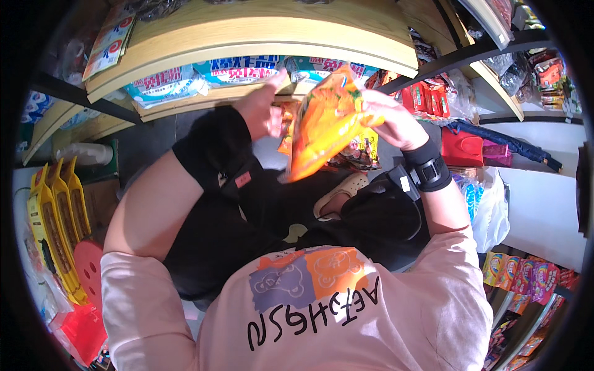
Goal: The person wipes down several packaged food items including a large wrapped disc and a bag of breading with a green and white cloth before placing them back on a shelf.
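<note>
My right hand grips the upper right side of a shiny orange plastic packet. The packet hangs tilted above the floor, its lower end towards my lap. To its left, my left hand is raised just in front of the shelf edge, with nothing visible in it. Its fingers are apart and slightly blurred, not touching the packet. Behind and below the held packet lie more colourful packets on the floor, partly covered by it.
A wooden shelf spans the space ahead, with blue-and-white packs beneath it. Red packets fill the right shelf, near a white plastic bag. Yellow packages stand at left. My shoe rests below the packet.
</note>
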`<state>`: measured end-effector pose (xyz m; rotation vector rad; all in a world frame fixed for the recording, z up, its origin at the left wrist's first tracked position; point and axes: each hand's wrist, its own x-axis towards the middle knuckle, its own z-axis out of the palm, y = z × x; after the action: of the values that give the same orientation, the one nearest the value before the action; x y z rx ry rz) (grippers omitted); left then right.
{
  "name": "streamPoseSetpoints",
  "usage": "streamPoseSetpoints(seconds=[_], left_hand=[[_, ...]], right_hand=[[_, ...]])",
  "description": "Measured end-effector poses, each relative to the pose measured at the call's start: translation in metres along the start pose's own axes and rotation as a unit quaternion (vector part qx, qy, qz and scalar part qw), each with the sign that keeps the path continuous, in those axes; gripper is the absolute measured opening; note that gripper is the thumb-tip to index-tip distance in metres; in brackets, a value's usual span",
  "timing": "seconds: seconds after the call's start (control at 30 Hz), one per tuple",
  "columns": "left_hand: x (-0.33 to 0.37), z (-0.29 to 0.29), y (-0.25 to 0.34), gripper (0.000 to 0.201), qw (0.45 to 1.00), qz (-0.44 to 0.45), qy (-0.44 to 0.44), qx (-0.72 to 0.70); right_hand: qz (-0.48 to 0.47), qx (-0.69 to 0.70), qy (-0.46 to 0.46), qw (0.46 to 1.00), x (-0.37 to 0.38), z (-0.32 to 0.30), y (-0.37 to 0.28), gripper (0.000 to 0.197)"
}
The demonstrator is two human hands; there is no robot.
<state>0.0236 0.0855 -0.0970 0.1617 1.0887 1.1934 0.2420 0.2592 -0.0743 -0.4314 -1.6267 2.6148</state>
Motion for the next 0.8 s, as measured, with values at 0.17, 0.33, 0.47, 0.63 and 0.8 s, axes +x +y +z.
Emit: streamPoseSetpoints(seconds=[0.17, 0.33, 0.47, 0.63, 0.8], left_hand=[[0.009, 0.012, -0.039, 0.067, 0.983, 0.041, -0.171, -0.058], [-0.039, 0.05, -0.011, 0.046, 0.951, 0.016, -0.196, -0.24], [-0.038, 0.038, 0.0, 0.04, 0.969, 0.125, -0.133, -0.168], [-0.023, 0.019, 0.019, 0.038, 0.961, 0.199, -0.1, -0.163], [-0.008, -0.01, 0.016, 0.044, 0.896, 0.401, -0.192, -0.016]], right_hand=[[-0.005, -0.171, -0.042, 0.984, -0.02, 0.015, -0.028, 0.027], [-0.061, -0.341, -0.129, 0.929, -0.039, 0.024, -0.059, 0.017], [-0.021, -0.418, -0.156, 0.895, -0.033, 0.028, -0.073, 0.031], [0.101, -0.426, -0.079, 0.895, 0.006, -0.036, -0.041, 0.042], [0.191, -0.685, 0.022, 0.703, 0.048, -0.207, 0.086, 0.037]])
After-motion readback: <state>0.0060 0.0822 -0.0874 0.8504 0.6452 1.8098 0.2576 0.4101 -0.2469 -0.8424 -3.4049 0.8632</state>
